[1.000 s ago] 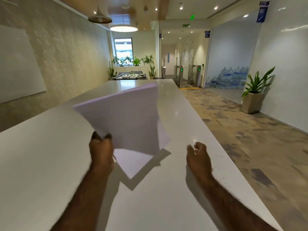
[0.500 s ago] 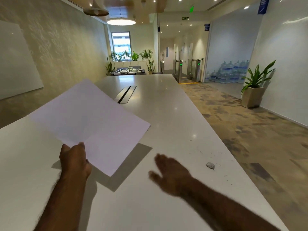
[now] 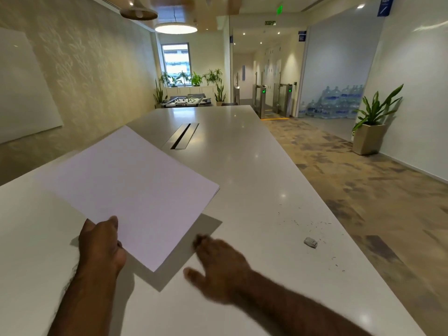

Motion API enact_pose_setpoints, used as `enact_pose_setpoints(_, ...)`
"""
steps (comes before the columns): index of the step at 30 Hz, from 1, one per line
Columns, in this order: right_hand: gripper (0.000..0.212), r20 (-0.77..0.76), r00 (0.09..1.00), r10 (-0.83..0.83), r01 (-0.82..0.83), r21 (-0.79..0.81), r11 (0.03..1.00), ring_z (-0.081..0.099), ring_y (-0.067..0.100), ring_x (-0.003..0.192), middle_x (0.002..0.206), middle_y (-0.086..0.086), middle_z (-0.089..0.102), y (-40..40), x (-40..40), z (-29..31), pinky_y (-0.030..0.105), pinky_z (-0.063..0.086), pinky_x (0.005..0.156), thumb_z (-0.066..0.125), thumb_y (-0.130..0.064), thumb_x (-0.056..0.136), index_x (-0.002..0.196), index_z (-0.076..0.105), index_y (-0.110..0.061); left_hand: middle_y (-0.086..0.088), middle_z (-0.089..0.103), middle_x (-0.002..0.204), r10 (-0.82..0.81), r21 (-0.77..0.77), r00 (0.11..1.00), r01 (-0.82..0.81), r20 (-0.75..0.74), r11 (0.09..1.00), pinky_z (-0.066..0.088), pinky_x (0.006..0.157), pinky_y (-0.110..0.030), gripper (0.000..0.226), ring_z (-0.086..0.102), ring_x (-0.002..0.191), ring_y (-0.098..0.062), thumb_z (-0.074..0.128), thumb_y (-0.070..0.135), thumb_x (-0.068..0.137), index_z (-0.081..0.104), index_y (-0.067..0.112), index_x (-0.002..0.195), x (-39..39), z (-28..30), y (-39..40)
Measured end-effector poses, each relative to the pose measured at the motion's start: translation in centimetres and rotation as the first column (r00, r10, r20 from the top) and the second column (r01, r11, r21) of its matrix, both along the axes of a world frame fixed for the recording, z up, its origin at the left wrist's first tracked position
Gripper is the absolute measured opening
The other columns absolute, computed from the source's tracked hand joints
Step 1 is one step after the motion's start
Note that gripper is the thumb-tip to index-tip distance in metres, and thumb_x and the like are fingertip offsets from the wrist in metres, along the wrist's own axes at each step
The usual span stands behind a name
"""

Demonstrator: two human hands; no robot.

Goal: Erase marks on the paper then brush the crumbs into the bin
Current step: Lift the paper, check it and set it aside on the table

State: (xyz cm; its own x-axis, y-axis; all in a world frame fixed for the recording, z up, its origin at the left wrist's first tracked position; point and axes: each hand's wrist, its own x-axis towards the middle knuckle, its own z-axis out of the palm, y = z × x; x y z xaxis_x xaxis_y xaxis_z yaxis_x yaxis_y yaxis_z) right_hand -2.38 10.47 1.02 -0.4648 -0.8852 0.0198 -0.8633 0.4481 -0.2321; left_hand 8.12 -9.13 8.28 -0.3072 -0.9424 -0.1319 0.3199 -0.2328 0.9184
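My left hand [image 3: 101, 241] grips the near edge of a white sheet of paper [image 3: 135, 190] and holds it a little above the white table [image 3: 242, 154], with its shadow below. My right hand [image 3: 218, 265] is open, fingers spread, flat just over the table below the paper's near right corner, holding nothing. A small grey eraser [image 3: 310, 242] lies on the table to the right. Dark eraser crumbs [image 3: 312, 224] are scattered around it near the table's right edge. No bin is in view.
A dark cable slot [image 3: 181, 137] runs along the table's middle, beyond the paper. The table's right edge drops to a patterned floor. A potted plant [image 3: 371, 127] stands by the right wall.
The paper has swung from tilted up in front of me to nearly flat on the left. My right hand has opened and moved left toward the paper, uncovering the eraser.
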Motion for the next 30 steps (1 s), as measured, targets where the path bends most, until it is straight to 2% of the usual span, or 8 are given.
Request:
enact_pose_setpoints(6,0.085,0.019,0.898,-0.440,0.438,0.067,0.897,-0.001,0.022,0.151,0.163,0.010,-0.004,3.4,-10.5,-0.2,0.036,0.001,0.122,0.008,-0.066,0.094,0.154,0.001,-0.007,-0.024,0.047,0.144,-0.089,0.068,0.992,0.083,0.093,0.994,0.043,0.106,-0.044,0.044,0.054,0.124,-0.037,0.053,0.005,0.099,0.044,0.002,0.142,-0.9,-1.9,1.1)
enact_pose_setpoints(10,0.088,-0.086,0.661,-0.746,0.748,-0.010,0.664,0.000,0.029,0.150,0.161,0.020,-0.001,4.8,-12.2,0.3,0.042,0.002,0.123,0.008,-0.063,0.093,0.151,0.000,0.002,-0.025,0.041,0.146,-0.075,0.132,0.988,0.056,0.138,0.990,0.049,0.090,-0.028,0.041,0.059,0.078,-0.024,0.050,0.001,0.099,0.045,-0.004,0.140,-0.3,-2.3,2.0)
enact_pose_setpoints(12,0.079,-0.080,0.772,-0.631,0.626,-0.081,0.776,-0.004,0.025,0.150,0.162,0.014,-0.006,2.9,-10.9,0.6,0.038,-0.003,0.122,0.013,-0.056,0.097,0.152,-0.003,-0.001,-0.025,0.055,0.135,-0.076,0.134,0.987,0.057,0.139,0.989,0.047,0.057,-0.010,0.041,0.050,0.067,-0.017,0.050,0.000,0.099,0.046,-0.003,0.140,0.2,-2.8,1.5)
enact_pose_setpoints(14,0.073,-0.050,0.913,-0.406,0.399,-0.109,0.911,-0.007,0.020,0.150,0.162,0.006,-0.009,0.3,-9.2,0.3,0.032,-0.007,0.121,0.027,-0.046,0.099,0.154,-0.004,-0.008,-0.013,0.063,0.098,-0.107,0.148,0.987,0.089,0.118,0.985,0.037,0.039,-0.010,0.040,0.035,0.058,-0.012,0.050,-0.002,0.098,0.048,-0.003,0.138,0.9,-3.5,0.9)
enact_pose_setpoints(18,0.079,-0.133,0.983,-0.126,0.143,0.131,0.981,-0.007,0.018,0.150,0.163,0.004,-0.009,-3.1,-9.7,-0.5,0.035,-0.003,0.121,0.042,-0.041,0.097,0.155,-0.005,-0.013,-0.010,0.059,0.103,-0.102,0.075,0.975,0.088,0.198,0.993,0.046,0.080,-0.021,0.043,0.050,0.069,-0.014,0.048,-0.006,0.097,0.045,-0.003,0.139,2.3,-3.9,0.5)
enact_pose_setpoints(22,0.080,-0.011,0.949,-0.315,0.315,0.070,0.946,-0.001,0.020,0.151,0.163,0.007,-0.003,-2.9,-11.7,-0.2,0.037,0.000,0.122,0.012,-0.062,0.096,0.154,0.001,-0.009,-0.014,0.054,0.137,-0.151,0.073,0.964,0.138,0.220,0.988,0.039,0.107,-0.033,0.046,0.052,0.126,-0.029,0.047,-0.011,0.096,0.046,-0.001,0.141,2.4,-4.8,0.2)
enact_pose_setpoints(26,0.088,0.012,0.843,-0.538,0.538,0.031,0.843,0.000,0.024,0.151,0.163,0.012,-0.001,1.0,-13.7,0.2,0.037,-0.002,0.122,0.006,-0.068,0.092,0.153,0.003,-0.005,-0.017,0.041,0.149,-0.266,0.092,0.934,0.251,0.239,0.964,0.029,0.116,-0.040,0.052,0.041,0.136,-0.033,0.040,-0.015,0.096,0.035,-0.004,0.147,1.3,-6.0,1.4)
enact_pose_setpoints(30,0.091,-0.023,0.706,-0.708,0.707,0.078,0.703,0.002,0.029,0.150,0.161,0.020,0.001,5.0,-14.7,0.1,0.040,-0.003,0.121,0.010,-0.066,0.093,0.152,0.003,0.002,-0.020,0.052,0.138,-0.398,0.084,0.873,0.391,0.282,0.917,0.033,0.111,-0.038,0.046,0.047,0.131,-0.035,0.037,-0.018,0.095,0.044,-0.007,0.139,0.5,-5.9,3.1)
